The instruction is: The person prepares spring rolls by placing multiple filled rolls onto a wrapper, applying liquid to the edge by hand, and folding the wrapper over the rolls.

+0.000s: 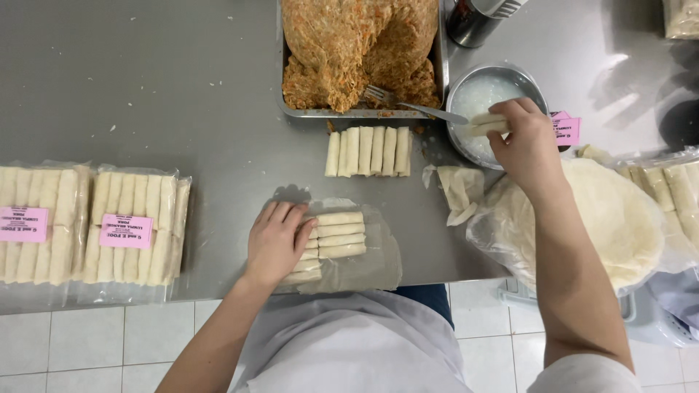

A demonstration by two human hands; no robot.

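Left hand [275, 244] covers the near ends of the rolls in the clear bag [364, 266], count unclear. Filling tray [287, 87] at 12 o'clock cut by top edge. Dark cup [473, 22] also cut at top. Packs at 9 o'clock [44, 225] clipped by left edge. Rolls at 3 o'clock [677, 189] run off right edge. Right hand [528, 142] hides part of the metal bowl [535, 84].
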